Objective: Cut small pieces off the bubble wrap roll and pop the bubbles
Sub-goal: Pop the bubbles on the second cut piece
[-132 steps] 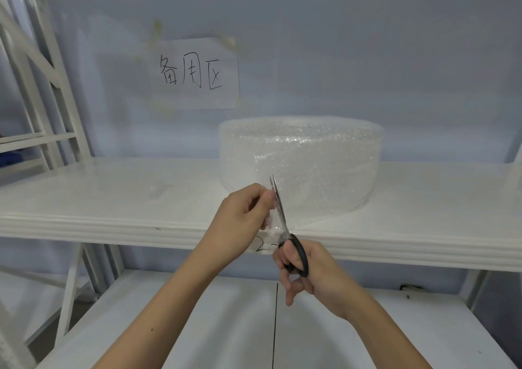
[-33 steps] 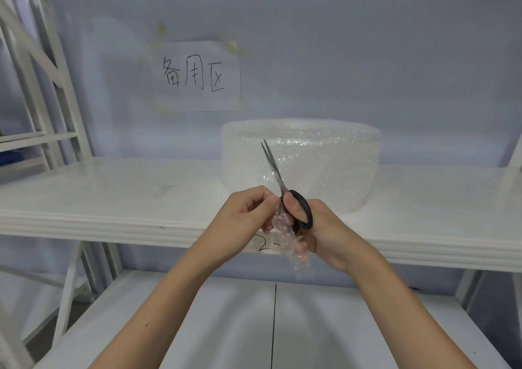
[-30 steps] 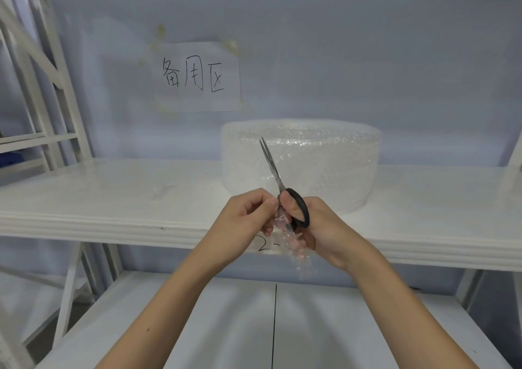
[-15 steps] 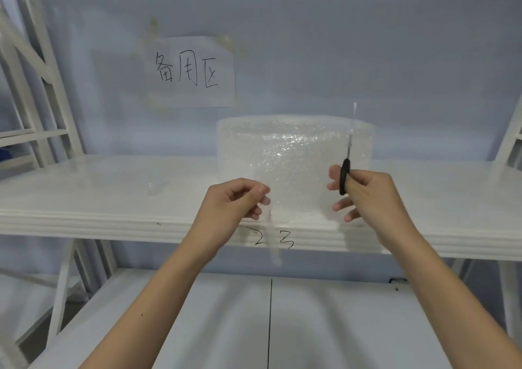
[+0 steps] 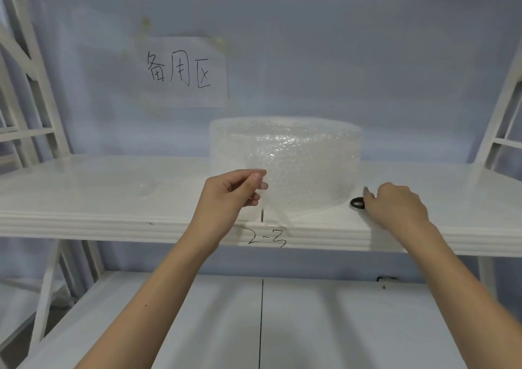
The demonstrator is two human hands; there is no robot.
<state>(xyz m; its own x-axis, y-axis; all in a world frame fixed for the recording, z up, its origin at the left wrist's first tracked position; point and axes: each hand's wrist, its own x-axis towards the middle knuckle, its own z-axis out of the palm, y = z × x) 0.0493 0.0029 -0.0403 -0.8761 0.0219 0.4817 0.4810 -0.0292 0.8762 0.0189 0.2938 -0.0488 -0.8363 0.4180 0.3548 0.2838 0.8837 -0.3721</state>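
The left hand [image 5: 230,196] pinches a cut strip of bubble wrap [image 5: 272,205] before the roll [image 5: 285,159] on the shelf [image 5: 84,199]. The right hand [image 5: 395,207] rests on the scissors [image 5: 357,202] — grip unclear. The thin strip could slip from so light a pinch.

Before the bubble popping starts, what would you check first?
1. Cut strip pinched in the left hand: ok.
2. Scissors down on the shelf, right of the roll: ok.
3. Right hand clear of the scissors: not ok, it rests on them.
4. Blades shut: cannot tell, hand hides them.
5. Strip free of the roll: cannot tell.
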